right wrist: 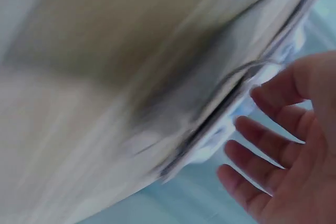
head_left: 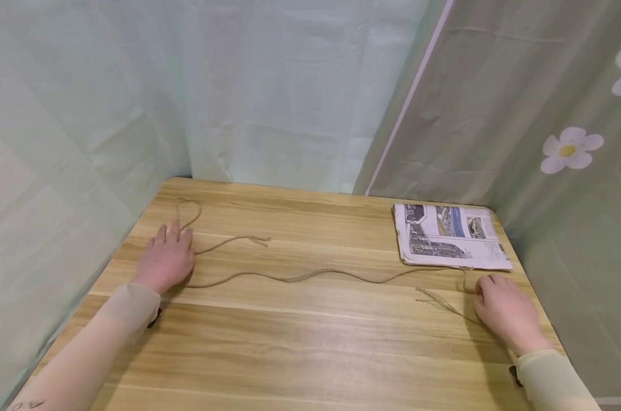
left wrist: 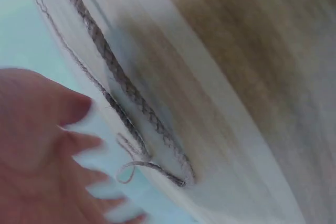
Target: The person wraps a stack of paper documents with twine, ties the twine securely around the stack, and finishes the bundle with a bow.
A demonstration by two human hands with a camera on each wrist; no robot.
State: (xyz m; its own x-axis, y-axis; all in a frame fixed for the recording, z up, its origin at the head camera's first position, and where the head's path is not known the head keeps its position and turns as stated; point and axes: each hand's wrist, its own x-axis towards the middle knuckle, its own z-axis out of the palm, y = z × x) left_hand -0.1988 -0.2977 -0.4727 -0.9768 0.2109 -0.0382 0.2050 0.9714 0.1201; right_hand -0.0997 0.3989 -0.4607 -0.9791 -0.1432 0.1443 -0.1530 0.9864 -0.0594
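Note:
A thin brown braided cord (head_left: 290, 279) stretches in a wavy line across the wooden table between both hands. My left hand (head_left: 168, 257) is over its left part, fingers spread; a curved piece shows beyond the fingertips and a forked end to the right. In the left wrist view, the braid (left wrist: 126, 82) lies past the blurred fingers. My right hand (head_left: 508, 311) is by the cord's right part, beside a frayed end (head_left: 436, 298). In the right wrist view, its fingers (right wrist: 262, 177) are loosely bent, with the cord (right wrist: 231, 80) passing near the thumb. Cord parts under both hands are hidden.
A folded newspaper (head_left: 451, 237) lies at the table's back right, just beyond the right hand, with the cord along its near edge. Pale green curtains (head_left: 290, 97) hang behind the table and at both sides; the right one bears white flowers (head_left: 571, 150).

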